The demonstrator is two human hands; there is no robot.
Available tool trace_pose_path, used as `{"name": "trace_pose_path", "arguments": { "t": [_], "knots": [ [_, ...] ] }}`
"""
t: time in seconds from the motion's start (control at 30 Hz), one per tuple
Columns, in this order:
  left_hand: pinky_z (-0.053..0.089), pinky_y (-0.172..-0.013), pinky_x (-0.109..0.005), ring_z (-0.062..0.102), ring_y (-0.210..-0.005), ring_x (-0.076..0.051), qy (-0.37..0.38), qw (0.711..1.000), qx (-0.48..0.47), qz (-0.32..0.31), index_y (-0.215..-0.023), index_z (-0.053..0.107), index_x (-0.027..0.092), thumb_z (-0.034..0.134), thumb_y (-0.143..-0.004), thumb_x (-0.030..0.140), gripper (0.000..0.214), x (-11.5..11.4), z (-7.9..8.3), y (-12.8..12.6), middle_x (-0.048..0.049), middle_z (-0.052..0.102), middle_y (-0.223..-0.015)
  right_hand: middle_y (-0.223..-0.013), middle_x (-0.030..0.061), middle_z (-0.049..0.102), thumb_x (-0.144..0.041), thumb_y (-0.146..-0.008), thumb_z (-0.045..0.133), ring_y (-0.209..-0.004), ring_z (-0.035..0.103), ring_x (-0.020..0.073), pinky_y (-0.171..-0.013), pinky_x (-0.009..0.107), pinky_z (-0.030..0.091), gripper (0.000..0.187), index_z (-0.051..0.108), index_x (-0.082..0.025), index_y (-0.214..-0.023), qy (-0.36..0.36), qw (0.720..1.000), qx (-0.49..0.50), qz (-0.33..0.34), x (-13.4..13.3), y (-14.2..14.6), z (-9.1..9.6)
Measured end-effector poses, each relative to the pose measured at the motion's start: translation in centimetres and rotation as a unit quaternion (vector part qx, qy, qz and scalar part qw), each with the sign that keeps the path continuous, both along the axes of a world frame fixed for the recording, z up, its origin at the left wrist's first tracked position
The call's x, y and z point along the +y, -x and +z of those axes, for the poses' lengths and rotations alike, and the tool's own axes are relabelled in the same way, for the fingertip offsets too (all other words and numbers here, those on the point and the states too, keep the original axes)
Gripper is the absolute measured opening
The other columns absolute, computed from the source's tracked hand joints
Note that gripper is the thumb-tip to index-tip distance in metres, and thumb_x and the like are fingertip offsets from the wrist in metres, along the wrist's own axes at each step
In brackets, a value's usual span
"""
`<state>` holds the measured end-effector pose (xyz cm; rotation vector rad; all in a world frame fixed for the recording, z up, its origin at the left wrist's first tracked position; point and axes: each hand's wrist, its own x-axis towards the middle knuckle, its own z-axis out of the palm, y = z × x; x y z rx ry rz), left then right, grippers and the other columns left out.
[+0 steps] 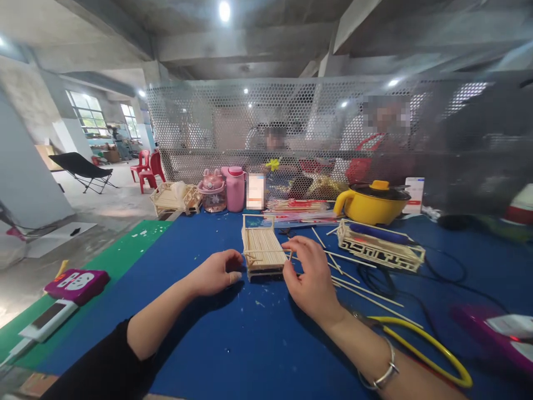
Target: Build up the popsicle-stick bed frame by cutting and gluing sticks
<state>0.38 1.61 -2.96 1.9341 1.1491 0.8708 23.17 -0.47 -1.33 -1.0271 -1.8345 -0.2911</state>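
A small bed-like model made of thin wooden sticks (262, 248) stands on the blue table cover (233, 344) in front of me. My left hand (216, 273) rests curled at its near left corner, fingertips touching the frame. My right hand (311, 278) is at its near right corner, thumb and fingers pinching a thin stick against the frame. A metal bangle (385, 375) is on my right wrist. Loose thin sticks (362, 280) lie just right of my right hand.
A second stick model (381, 247) holds a blue tool, behind the loose sticks. A yellow pot (372, 203), pink bottles (235, 188) and another wooden model (175, 199) stand at the back. Yellow-handled pliers (433, 344) lie near right. Two people sit behind a mesh screen (291, 122). A purple power strip (75, 283) lies left.
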Motion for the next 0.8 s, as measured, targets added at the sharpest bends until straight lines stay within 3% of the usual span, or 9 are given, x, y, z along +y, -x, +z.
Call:
{"name": "trace_pose_path", "arguments": {
  "t": [0.17, 0.3, 0.47, 0.57, 0.8],
  "knots": [
    [0.043, -0.068, -0.029, 0.055, -0.071, -0.017, -0.023, 0.998, 0.052, 0.000, -0.084, 0.062, 0.019, 0.064, -0.070, 0.033, 0.020, -0.6, 0.3, -1.1, -0.0016, 0.064, -0.079, -0.109, 0.0116, 0.059, -0.010, -0.070, 0.048, -0.106, 0.052, 0.0273, -0.093, 0.046, 0.039, 0.036, 0.054, -0.018, -0.105, 0.030, 0.999, -0.018, 0.004, 0.1, 0.5, -0.4],
    [0.040, -0.065, -0.029, 0.054, -0.068, -0.017, -0.048, 0.994, 0.088, 0.044, -0.077, 0.060, 0.019, 0.064, -0.071, 0.040, 0.022, -0.9, 0.4, -1.9, -0.0011, 0.063, -0.075, -0.113, 0.0136, 0.058, -0.016, -0.073, 0.053, -0.109, 0.050, 0.0276, -0.094, 0.046, 0.037, 0.035, 0.053, -0.016, -0.107, 0.033, 0.999, -0.036, 0.008, -0.1, 0.8, -0.6],
    [0.038, -0.061, -0.027, 0.050, -0.066, -0.015, -0.068, 0.990, 0.085, 0.085, -0.080, 0.051, 0.019, 0.065, -0.070, 0.043, 0.029, -1.4, 1.1, -2.3, 0.0009, 0.057, -0.073, -0.116, 0.0118, 0.058, -0.027, -0.073, 0.058, -0.114, 0.048, 0.0286, -0.101, 0.051, 0.027, 0.037, 0.054, -0.019, -0.110, 0.068, 0.993, -0.095, 0.025, -0.1, 1.2, 0.7],
    [0.038, -0.061, -0.025, 0.050, -0.066, -0.014, -0.072, 0.992, 0.076, 0.077, -0.084, 0.050, 0.019, 0.065, -0.070, 0.041, 0.029, -1.7, 1.4, -2.5, 0.0019, 0.056, -0.075, -0.111, 0.0083, 0.062, -0.027, -0.073, 0.059, -0.110, 0.051, 0.0263, -0.103, 0.051, 0.022, 0.034, 0.056, -0.020, -0.106, 0.110, 0.983, -0.140, 0.048, 0.3, 1.5, 2.0],
    [0.038, -0.061, -0.026, 0.050, -0.066, -0.013, -0.048, 0.994, 0.069, 0.066, -0.084, 0.051, 0.020, 0.063, -0.074, 0.035, 0.022, -1.6, 0.8, -2.7, 0.0027, 0.056, -0.074, -0.090, 0.0036, 0.068, -0.028, -0.071, 0.062, -0.091, 0.057, 0.0233, -0.098, 0.048, 0.027, 0.019, 0.062, -0.021, -0.089, 0.198, 0.965, -0.166, 0.040, 1.4, 2.1, 3.2]
  ]
}}
